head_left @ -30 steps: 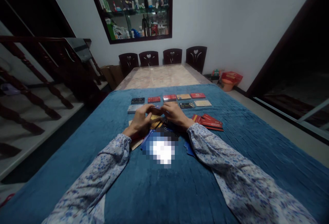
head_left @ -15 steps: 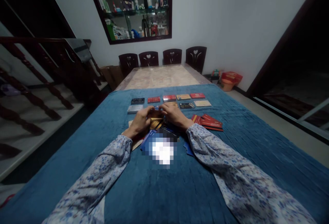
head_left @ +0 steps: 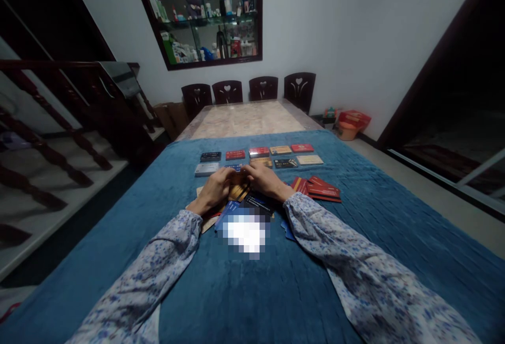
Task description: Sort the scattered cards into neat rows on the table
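Observation:
Side by side over a loose spread of cards, my left hand and my right hand have their fingers curled together, nearly touching. What they pinch is too small and hidden to name. Under and between them lie yellow-gold cards, with blue cards and a black card nearer me. Red cards are fanned out to the right. Beyond my fingers stand two rows of card stacks, among them a black stack, a white stack and a red stack.
A blue cloth covers the near part of the table. Past it shows the bare marble tabletop, with dark chairs behind. A blurred bright patch hides part of the cards near me. A wooden railing stands left.
The fingers of both hands have shifted slightly and uncover more of the blue stack in the front row. The view has moved a little.

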Demonstrator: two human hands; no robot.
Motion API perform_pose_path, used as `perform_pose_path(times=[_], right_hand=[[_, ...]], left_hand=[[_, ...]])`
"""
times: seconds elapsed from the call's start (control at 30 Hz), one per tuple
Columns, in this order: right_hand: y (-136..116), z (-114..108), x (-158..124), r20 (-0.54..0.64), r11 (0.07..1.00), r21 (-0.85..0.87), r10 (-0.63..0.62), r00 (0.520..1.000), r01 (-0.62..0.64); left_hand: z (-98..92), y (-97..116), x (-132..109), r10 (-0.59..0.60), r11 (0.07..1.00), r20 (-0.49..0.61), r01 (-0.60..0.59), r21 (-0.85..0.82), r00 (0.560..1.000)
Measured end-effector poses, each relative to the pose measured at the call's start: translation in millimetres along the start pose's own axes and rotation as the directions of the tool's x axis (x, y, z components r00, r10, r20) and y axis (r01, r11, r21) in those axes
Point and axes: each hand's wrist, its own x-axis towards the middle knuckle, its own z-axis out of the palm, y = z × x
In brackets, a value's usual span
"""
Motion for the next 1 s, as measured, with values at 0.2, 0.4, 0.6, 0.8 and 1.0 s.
perform_pose_path(times=[0.2, 0.4, 0.6, 0.8, 1.0], right_hand=[[-0.3, 5.0, -0.2, 0.048, 1.0, 0.006, 0.024, 0.999, -0.024], [4.1, 15.5, 1.8, 0.001, 0.998, 0.055, -0.02, 1.0, 0.019], [10.4, 17.3, 4.7, -0.112, 0.984, 0.107, -0.131, 0.985, 0.143], [12.1, 6.6, 5.9, -0.12, 0.985, 0.069, -0.149, 0.982, 0.158], [21.3, -6.6, 6.8, -0.087, 0.991, -0.017, -0.136, 0.987, 0.135]], left_hand=[[6.6, -5.0, -0.5, -0.005, 1.0, 0.016, 0.005, 0.01, 1.0], [12.1, -10.3, 0.2, 0.002, 1.0, -0.019, -0.002, 0.003, 1.0], [5.7, -4.4, 3.5, -0.002, 1.0, -0.017, 0.003, 0.001, 1.0], [-2.5, 2.1, 8.1, 0.041, 0.999, 0.021, -0.04, -0.016, 0.999], [-5.0, 6.1, 14.8, 0.021, 1.0, 0.052, -0.021, 0.002, 0.998]])
